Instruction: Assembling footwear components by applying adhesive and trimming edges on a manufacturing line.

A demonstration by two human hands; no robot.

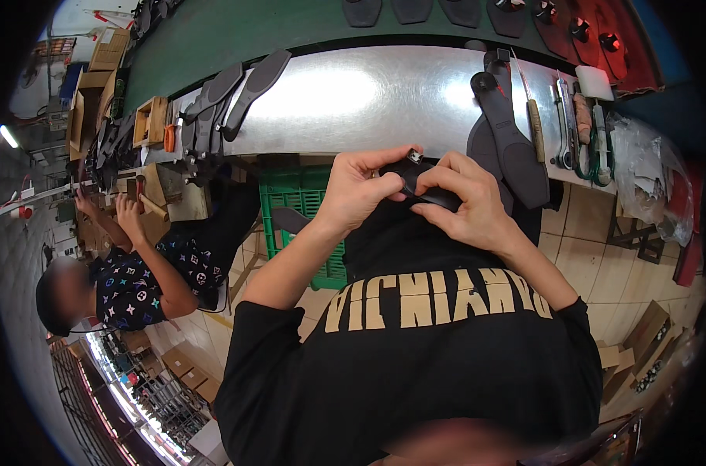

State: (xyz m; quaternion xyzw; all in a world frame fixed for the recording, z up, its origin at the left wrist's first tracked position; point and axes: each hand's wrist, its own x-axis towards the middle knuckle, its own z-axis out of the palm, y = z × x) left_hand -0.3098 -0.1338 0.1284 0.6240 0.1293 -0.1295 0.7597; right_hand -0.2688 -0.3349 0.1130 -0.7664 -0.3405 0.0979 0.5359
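Gripping a black strap piece (424, 190) close to the chest, the left hand (360, 190) and right hand (465, 203) both pinch it between fingers and thumbs. Just beyond, dark shoe soles (516, 147) and hand tools (564, 120) lie on the metal bench (368, 97), a green crate (291, 202) beneath it.
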